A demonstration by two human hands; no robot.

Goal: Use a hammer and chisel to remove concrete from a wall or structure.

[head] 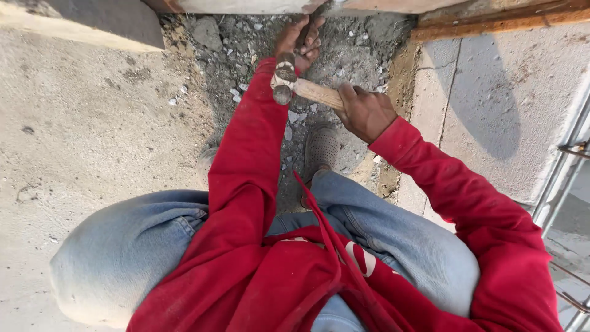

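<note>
My right hand (366, 112) grips the wooden handle of a hammer (307, 91), whose worn metal head sits over my left wrist. My left hand (302, 38) is closed around a dark metal chisel (311, 17) that points toward the base of the wall at the top. Both arms are in red sleeves. I am squatting in blue jeans, with one grey shoe (319, 150) under my arms.
Broken concrete rubble (243, 43) and chips lie in a rough channel ahead. A smooth concrete floor (86, 135) spreads to the left, a concrete slab (510, 92) to the right. A rusty bar (491, 23) runs at top right. Metal rails (565, 160) stand at the right edge.
</note>
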